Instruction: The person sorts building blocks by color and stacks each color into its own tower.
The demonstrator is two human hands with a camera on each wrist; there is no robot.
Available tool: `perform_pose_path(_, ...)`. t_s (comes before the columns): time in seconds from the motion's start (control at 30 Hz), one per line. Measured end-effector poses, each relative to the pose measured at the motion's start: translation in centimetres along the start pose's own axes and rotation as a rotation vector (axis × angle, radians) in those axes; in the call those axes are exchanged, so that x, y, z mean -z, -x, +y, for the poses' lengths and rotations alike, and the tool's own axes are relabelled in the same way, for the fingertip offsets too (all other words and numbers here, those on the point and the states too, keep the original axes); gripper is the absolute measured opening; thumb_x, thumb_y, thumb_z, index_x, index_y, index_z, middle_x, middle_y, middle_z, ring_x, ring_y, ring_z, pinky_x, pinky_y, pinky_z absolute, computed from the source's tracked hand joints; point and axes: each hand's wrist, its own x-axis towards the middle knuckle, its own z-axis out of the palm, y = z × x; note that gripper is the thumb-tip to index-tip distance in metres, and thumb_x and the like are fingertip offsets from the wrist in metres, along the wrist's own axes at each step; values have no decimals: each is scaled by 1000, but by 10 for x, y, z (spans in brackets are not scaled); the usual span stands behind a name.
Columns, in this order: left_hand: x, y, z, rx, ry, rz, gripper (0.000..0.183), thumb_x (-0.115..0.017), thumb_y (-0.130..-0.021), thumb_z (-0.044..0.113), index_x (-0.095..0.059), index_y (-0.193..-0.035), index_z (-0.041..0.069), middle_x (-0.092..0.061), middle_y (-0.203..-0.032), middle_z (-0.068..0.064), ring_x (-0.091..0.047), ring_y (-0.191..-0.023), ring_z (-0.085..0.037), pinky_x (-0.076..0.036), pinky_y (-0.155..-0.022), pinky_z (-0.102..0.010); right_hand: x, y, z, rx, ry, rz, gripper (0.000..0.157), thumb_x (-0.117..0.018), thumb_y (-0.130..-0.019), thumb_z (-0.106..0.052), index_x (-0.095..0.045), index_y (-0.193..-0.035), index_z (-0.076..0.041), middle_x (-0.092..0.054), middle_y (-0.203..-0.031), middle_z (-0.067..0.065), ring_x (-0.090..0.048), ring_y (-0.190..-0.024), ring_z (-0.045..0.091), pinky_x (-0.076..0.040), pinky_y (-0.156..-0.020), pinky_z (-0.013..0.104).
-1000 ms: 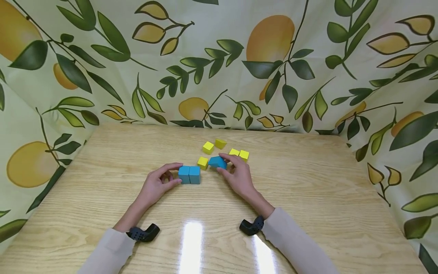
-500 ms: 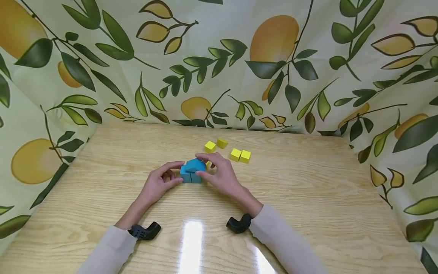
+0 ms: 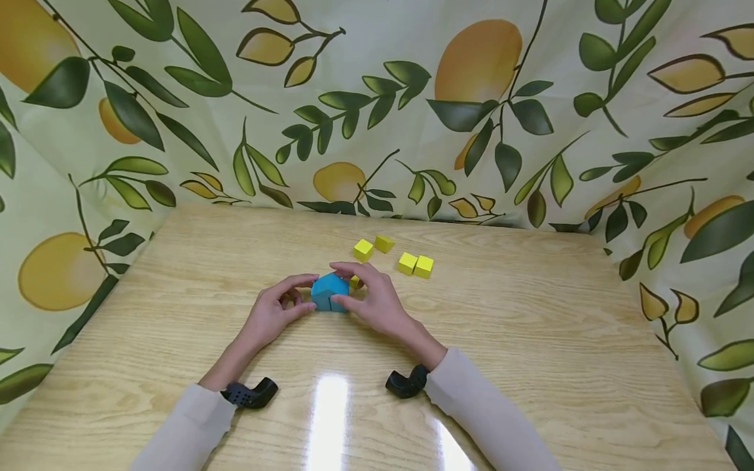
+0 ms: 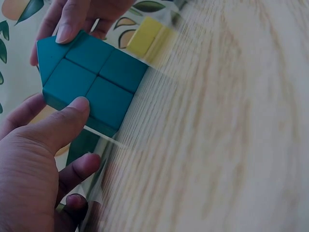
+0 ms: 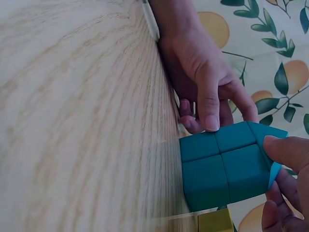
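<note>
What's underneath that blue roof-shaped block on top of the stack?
Beneath the blue roof-shaped block show four blue blocks, two above two. The top faces of the upper pair are covered, so cannot be seen.

Screened tabletop station; wider room type indeterminable. Pale wood-grain table under the grip; cream cloth printed with green leaves, orange fruit beyond and at both sides.

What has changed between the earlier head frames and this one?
The right hand has carried the blue roof-shaped block leftward, from beside the blue cubes to on top of them, and has not let go. The left hand still grips the cubes' left side. The yellow blocks show no clear move.
</note>
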Motion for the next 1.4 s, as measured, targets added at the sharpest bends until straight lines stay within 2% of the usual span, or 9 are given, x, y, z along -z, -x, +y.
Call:
perform_pose_path(0.33, -1, -2, 0, 12, 1, -7, 48, -74, -84, 12, -60, -128, 25, -65, -110, 0, -54, -71, -16, -38, -57, -26, -1, -1, 3, 30, 10, 4, 51, -77, -82, -15, -58, -130, -12, -64, -116, 0, -55, -101, 10, -49, -78, 35)
perform_pose_path(0.8, 0, 3, 1, 15, -2, 6, 49, -75, -83, 11, -61, -128, 25, -65, -97, 1, -53, -68, -16, -37, -55, -26, -2, 1, 0, 28, 6, -13, 52, -77, -82, -14, -58, -130, -11, -63, -117, 0, -55, -102, 10, -48, -79, 30)
perform_pose_path(0.97, -1, -1, 1, 2, -23, 7, 55, -76, -82, 9, -57, -132, 26, -67, -105, 1, -55, -70, -15, -37, -56, -26, -1, 1, 3, 42, -8, -13, 55, -78, -81, -17, -56, -131, -12, -60, -120, 0, -54, -105, 16, -48, -81, 37)
perform_pose_path(1.13, -1, -1, 3, 43, 9, 2, 62, -75, -83, 9, -49, -138, 21, -65, -113, -2, -54, -74, -15, -36, -58, -26, 5, 2, 4, 59, -7, 7, 61, -79, -80, -22, -53, -134, -10, -57, -124, 1, -51, -107, 21, -48, -81, 39)
perform_pose_path(1.27, 2, -1, 21, 45, 100, 43, 59, -71, -85, 2, -46, -139, 8, -62, -117, -14, -53, -77, -17, -35, -60, -26, 17, 7, 4, 42, -21, 53, 63, -80, -79, -24, -53, -134, -12, -57, -124, 2, -51, -108, 21, -47, -81, 37)
perform_pose_path(1.4, 5, 0, 48, -50, 203, 156, 53, -65, -85, -9, -47, -134, -4, -57, -115, -27, -53, -78, -14, -36, -62, -23, 32, 15, 4, 9, -40, 102, 59, -79, -80, -25, -54, -133, -18, -57, -123, 1, -51, -107, 17, -47, -80, 34)
